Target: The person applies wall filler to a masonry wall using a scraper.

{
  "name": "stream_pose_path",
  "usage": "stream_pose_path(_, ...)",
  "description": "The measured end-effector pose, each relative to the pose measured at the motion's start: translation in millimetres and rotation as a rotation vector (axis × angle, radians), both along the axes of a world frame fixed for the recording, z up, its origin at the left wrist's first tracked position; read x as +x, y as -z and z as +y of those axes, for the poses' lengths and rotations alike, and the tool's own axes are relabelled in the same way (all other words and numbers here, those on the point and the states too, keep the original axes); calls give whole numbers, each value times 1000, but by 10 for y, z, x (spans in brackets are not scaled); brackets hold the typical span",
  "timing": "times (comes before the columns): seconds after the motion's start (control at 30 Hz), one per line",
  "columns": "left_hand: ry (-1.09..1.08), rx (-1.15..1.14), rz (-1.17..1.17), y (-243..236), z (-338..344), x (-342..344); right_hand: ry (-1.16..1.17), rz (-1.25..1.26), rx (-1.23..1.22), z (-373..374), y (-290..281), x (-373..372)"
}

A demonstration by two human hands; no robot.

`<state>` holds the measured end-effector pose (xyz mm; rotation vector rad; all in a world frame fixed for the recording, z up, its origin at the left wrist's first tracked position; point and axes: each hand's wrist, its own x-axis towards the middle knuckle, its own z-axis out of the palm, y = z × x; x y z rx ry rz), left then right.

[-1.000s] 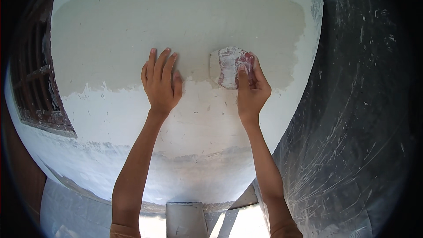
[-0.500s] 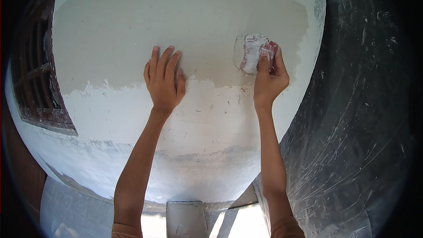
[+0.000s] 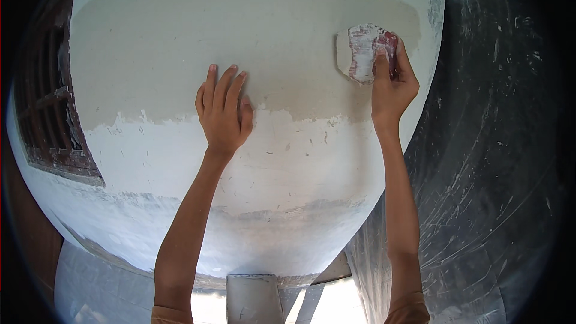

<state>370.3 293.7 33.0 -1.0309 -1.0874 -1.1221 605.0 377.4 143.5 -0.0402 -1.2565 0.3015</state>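
Note:
In my right hand (image 3: 393, 93) is a wide putty scraper (image 3: 362, 54) with a dark red grip smeared white. My thumb presses on its near face; the other fingers are mostly hidden behind it. The scraper's thin left edge lies at or close against the wall (image 3: 270, 168), on the right part of a large grey-beige patch of filler (image 3: 240, 18); exact contact cannot be told. My left hand (image 3: 223, 111) rests with fingers stretched out on the wall, across the ragged lower border of the patch, and holds nothing.
At the left is a dark brown window frame with bars (image 3: 51, 114). A dark, white-spattered plastic sheet (image 3: 480, 162) hangs beyond the wall's right edge. Below, between my forearms, stands a grey box-like object (image 3: 253, 300), with bright light patches beside it.
My right hand and the scraper have moved up and to the right across the patch. My left hand has stayed in place on the wall.

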Motion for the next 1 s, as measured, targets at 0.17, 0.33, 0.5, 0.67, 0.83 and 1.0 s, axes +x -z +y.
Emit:
stream_pose_path(0.17, 6, -3, 4, 6, -7, -17, -1, -541, 140, -6, 21, -165)
stream_pose_path(0.33, 8, 13, 9, 12, 9, 2, 241, -508, 254, -3, -313, -59)
stream_pose_path(0.5, 5, 16, 1, -7, 1, 6, 75, -681, 275, -14, -332, -84)
stream_pose_path(0.67, -7, 26, 13, 10, -6, -28, 187, -788, 332, 12, -360, -87)
stream_pose_path(0.83, -3, 4, 9, 2, 12, 18, 98, -461, 229, 11, -406, -64)
stream_pose_path(1.0, 18, 42, -12, 14, -8, -16, 169, -797, 276, -58, -177, -144)
